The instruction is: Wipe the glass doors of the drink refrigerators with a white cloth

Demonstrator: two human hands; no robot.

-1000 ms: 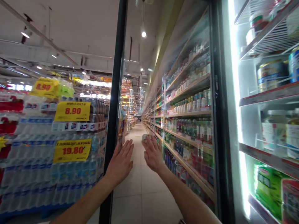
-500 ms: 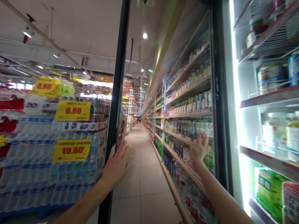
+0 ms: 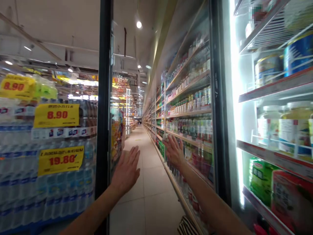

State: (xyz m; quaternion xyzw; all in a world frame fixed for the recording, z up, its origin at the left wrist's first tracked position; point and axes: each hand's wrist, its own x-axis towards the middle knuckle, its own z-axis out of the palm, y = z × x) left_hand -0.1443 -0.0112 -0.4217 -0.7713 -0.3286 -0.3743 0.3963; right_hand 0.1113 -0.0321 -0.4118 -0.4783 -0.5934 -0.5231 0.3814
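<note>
A glass cooler door with a black frame (image 3: 104, 98) stands swung out in front of me. My left hand (image 3: 126, 171) lies flat with fingers stretched out against the glass, just right of the frame's outer edge. Farther right, my right hand (image 3: 174, 151) is raised to the pane with its fingers spread. A small pale patch shows at its fingertips; whether it is a cloth or a reflection I cannot tell. Shelves of bottles (image 3: 188, 99) appear in the pane behind that hand.
On the right, a lit cooler holds cans (image 3: 269, 70), jars (image 3: 269, 125) and a green package (image 3: 260, 179). Stacked water bottles (image 3: 66, 182) with yellow price signs (image 3: 57, 115) stand on the left. A tiled aisle floor (image 3: 137, 140) runs ahead. Black-and-white striped fabric (image 3: 187, 226) shows low down.
My right hand has moved left across the glass, closer to my left hand. My left hand has shifted slightly right, off the door frame. The view has turned a little right.
</note>
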